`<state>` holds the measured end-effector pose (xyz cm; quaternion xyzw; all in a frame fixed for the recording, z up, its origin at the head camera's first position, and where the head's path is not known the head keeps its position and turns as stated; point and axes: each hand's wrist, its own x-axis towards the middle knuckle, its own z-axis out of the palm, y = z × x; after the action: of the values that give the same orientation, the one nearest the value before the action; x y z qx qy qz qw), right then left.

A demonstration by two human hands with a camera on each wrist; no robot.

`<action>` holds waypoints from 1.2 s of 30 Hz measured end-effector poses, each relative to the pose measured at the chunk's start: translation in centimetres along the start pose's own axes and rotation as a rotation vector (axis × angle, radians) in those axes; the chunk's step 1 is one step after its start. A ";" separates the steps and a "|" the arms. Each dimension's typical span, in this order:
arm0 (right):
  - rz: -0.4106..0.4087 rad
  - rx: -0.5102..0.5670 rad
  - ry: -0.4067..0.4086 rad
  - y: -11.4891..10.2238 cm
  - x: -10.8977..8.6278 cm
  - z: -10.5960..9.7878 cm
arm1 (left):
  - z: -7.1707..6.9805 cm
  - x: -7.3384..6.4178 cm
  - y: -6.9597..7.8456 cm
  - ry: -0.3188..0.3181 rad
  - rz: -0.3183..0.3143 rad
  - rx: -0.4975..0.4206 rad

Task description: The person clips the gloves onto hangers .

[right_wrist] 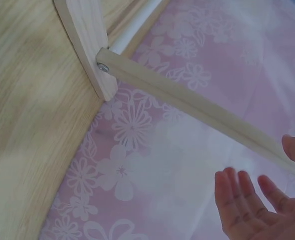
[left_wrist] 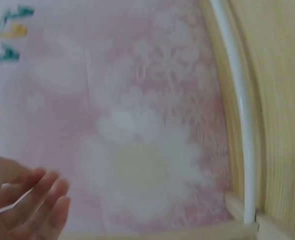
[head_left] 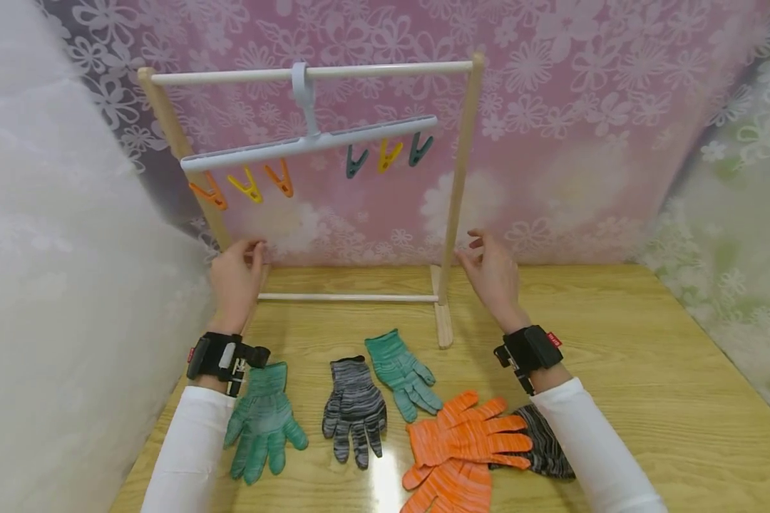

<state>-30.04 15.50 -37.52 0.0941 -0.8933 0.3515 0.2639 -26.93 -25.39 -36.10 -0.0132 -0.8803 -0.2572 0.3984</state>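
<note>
Head view: we find the rack (head_left: 391, 70) spanning 10 to 1 o'clock in its upper part, its feet on the tabletop (head_left: 584, 342).
Hanger (head_left: 257, 152): hooked over the top bar towards 11 o'clock, tilted with its left end lower; three clips (head_left: 254, 194) dangle from each arm, with nothing in them.
Left grip (head_left: 236, 281): at 9 o'clock, beside the left post (head_left: 170, 125), fingers loosely bent and holding nothing we can see; contact we cannot tell.
Right grip (head_left: 493, 278): at 3 o'clock, just beside the right post (head_left: 460, 178), thumb and fingers apart — empty too.
Gloves: green glove (head_left: 266, 420) at 7, grey glove (head_left: 356, 413) and second green glove (head_left: 401, 370) near 6, overlapping orange gloves (head_left: 465, 434) at 5, partly covering a black-grey glove (head_left: 545, 442).
Hands at the posts: we judge this a step of placing or steadying the rack, or a pause just beside it.
Clearing the rack: the next move, we think, calls for easing both hands off without knocking the posts — the tilted hanger could swing.
</note>
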 end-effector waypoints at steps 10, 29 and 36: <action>0.027 0.141 -0.121 0.1 2.0 0.8 | -1.2 2.5 -5.7 0.043 -0.296 -0.137; 0.020 0.278 -0.136 0.0 2.4 3.2 | -0.2 3.5 -9.4 -0.205 -0.391 -0.295; 0.013 0.248 -0.124 0.3 2.7 3.3 | -0.3 3.6 -9.8 -0.213 -0.367 -0.280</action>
<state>-33.74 13.54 -38.31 0.1416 -0.8581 0.4547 0.1921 -31.46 -34.66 -37.70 0.0649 -0.8607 -0.4419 0.2443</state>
